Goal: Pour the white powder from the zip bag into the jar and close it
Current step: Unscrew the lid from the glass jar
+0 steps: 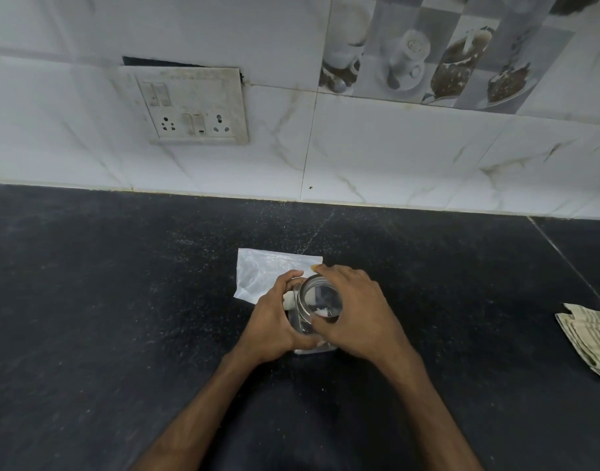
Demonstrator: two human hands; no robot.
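Observation:
A clear glass jar [317, 302] stands on the black counter [121, 300], with a little white powder visible inside it. My left hand [278, 321] wraps around the jar's side. My right hand [356, 311] curls over the jar's top, its fingers round the rim; whether a clear lid sits under them I cannot tell. A clear zip bag [261, 273] lies flat on the counter just behind the jar, partly hidden by both hands.
A folded striped cloth [587, 338] lies at the counter's right edge. A white tiled wall rises behind the counter, with a socket panel [189, 107] at upper left.

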